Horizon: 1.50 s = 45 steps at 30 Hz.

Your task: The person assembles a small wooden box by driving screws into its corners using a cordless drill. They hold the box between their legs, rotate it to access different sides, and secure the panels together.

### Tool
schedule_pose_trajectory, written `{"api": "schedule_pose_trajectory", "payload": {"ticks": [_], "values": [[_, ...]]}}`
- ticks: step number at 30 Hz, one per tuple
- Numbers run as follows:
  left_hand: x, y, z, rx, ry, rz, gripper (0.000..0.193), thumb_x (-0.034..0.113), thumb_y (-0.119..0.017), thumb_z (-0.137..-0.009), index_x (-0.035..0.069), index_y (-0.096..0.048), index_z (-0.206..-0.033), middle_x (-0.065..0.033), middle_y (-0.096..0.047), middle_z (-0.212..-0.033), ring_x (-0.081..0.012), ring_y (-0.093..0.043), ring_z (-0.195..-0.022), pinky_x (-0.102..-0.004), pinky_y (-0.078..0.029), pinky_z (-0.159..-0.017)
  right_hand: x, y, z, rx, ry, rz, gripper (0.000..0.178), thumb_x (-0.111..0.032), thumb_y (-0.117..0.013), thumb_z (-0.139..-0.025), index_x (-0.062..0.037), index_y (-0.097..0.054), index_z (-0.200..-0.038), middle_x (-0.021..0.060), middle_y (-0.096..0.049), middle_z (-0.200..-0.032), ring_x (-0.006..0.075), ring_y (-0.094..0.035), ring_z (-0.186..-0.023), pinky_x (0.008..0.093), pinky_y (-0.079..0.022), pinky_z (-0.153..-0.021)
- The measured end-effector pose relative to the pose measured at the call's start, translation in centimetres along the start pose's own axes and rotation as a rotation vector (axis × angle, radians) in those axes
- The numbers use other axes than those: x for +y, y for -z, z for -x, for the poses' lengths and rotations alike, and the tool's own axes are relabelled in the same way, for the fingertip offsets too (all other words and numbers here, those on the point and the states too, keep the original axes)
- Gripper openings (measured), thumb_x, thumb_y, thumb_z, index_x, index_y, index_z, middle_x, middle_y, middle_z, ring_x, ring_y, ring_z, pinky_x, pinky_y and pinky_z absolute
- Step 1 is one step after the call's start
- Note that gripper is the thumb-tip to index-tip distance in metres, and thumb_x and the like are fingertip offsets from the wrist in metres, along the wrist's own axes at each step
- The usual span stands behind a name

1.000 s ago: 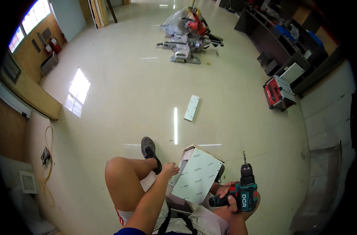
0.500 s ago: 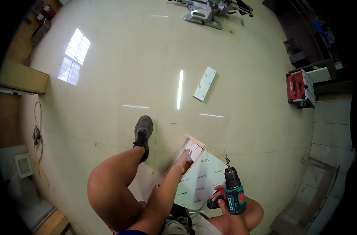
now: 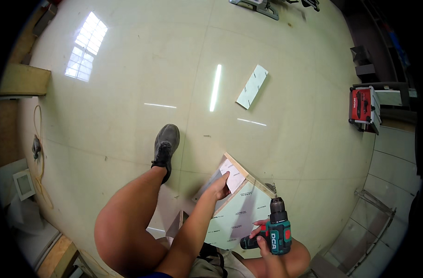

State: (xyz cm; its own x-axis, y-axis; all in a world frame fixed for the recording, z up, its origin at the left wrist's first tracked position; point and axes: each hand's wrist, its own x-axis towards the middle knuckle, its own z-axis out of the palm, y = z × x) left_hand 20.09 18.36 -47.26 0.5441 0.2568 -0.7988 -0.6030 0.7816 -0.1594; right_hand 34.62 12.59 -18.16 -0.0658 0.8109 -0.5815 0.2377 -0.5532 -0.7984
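The glossy floor [image 3: 123, 125] fills most of the frame. At lower centre, against my legs, sits the box [image 3: 241, 214], clad in pale film-covered panels, one side open. A loose narrow board [image 3: 252, 86] lies above centre. The teal-and-black drill [image 3: 280, 236] stands at lower right, nose toward the top. My right hand [image 3: 263, 247] has its fingers curled around the drill's handle; my left hand [image 3: 219, 186] reaches into the box's opening, fingers partly bent, grip impossible to tell. Smallest is the drill's slim bit [image 3: 274, 185].
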Motion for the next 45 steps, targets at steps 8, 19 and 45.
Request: {"api": "schedule_pose_trajectory", "payload": {"ticks": [8,19,45], "values": [[-0.4,0.5,-0.2,0.003,-0.082,0.175,0.050,0.037,-0.044,-0.106,0.001,-0.047,-0.141,-0.0110,-0.058,-0.139,-0.0248,-0.058,-0.123,-0.0380,-0.045,-0.107,0.6,-0.7,0.1,-0.026,-0.052,-0.013,0.048,-0.026,-0.068,-0.087,0.0010,-0.049,-0.122,0.0129,-0.067,-0.101,0.0165,-0.067,-0.084,0.0344,-0.054,-0.080],[-1.1,0.9,-1.1,0.032,-0.143,0.163,0.052,0.037,-0.049,-0.105,-0.001,-0.046,-0.140,-0.0162,-0.057,-0.139,-0.0311,-0.057,-0.124,-0.0440,-0.043,-0.108,0.8,-0.8,0.1,-0.056,-0.064,-0.053,0.041,-0.017,-0.066,-0.087,-0.0004,-0.051,-0.121,0.0132,-0.063,-0.114,0.0147,-0.067,-0.081,0.0313,-0.054,-0.076],[-0.4,-1.4,0.6,0.109,-0.129,0.078,0.055,0.040,-0.042,-0.106,0.000,-0.044,-0.144,-0.0162,-0.056,-0.141,-0.0272,-0.057,-0.125,-0.0402,-0.044,-0.107,2.3,0.4,1.2,-0.165,-0.064,-0.007,0.030,-0.007,-0.058,-0.083,-0.0034,-0.049,-0.111,0.0155,-0.061,-0.117,0.0168,-0.068,-0.077,0.0344,-0.054,-0.070]]}}
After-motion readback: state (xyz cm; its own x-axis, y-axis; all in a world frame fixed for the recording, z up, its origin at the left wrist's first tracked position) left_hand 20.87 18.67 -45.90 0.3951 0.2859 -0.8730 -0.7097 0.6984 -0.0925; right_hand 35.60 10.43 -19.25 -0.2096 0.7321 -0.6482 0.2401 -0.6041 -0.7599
